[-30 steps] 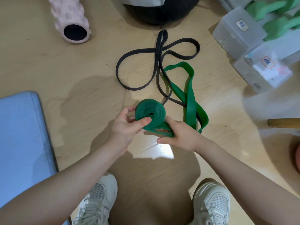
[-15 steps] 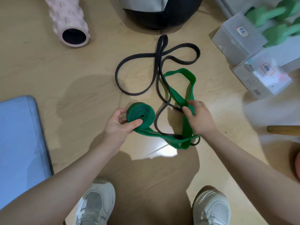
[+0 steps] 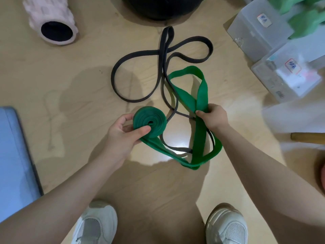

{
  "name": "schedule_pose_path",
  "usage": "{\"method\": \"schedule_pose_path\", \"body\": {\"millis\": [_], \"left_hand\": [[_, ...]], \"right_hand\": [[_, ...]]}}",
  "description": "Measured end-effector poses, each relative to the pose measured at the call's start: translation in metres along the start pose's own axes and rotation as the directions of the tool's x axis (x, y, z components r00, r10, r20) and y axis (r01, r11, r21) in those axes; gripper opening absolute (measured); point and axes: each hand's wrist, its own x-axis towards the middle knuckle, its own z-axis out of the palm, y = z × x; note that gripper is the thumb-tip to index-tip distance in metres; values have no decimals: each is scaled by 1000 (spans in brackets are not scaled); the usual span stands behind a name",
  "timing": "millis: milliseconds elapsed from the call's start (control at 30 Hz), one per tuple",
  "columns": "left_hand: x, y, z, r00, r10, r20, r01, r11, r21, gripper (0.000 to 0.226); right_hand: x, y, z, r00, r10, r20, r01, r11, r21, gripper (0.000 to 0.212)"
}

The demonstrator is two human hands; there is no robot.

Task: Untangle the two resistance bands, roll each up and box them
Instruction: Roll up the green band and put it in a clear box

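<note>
1. The left hand pinched the rolled end of the green band.
2. The right hand gripped its loose strands.
3. The black band lay on the floor, threading through the green loop.

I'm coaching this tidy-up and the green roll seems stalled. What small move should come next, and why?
Probably lift the loose green strap with the right hand clear of the thin black rubber band, since black strands cross the green resistance band near the half-wound coil in the left hand.
</note>
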Motion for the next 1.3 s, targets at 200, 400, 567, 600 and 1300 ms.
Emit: {"method": "schedule_pose_path", "body": {"millis": [200,400,567,600,1300], "left_hand": [[-11,1,1,998,36,60,-38,999,30,31],[-24,0,14,981,23,191,-24,1000,0,30],[-28,-18,26,982,77,170,-96,990,107,34],[-25,-22,25,984,85,159,-109,982,152,36],[-11,-45,-10,997,-83,9,83,996,-27,44]], "right_hand": [[-34,20,-42,908,-106,-406,145,987,65,16],[-80,65,-99,793,147,-591,-50,983,177,27],[-101,114,-92,877,437,-201,-417,899,136,48],[-106,115,-83,880,449,-156,-451,892,24,49],[-139,8,62,781,-561,274,619,642,-453,59]]}}
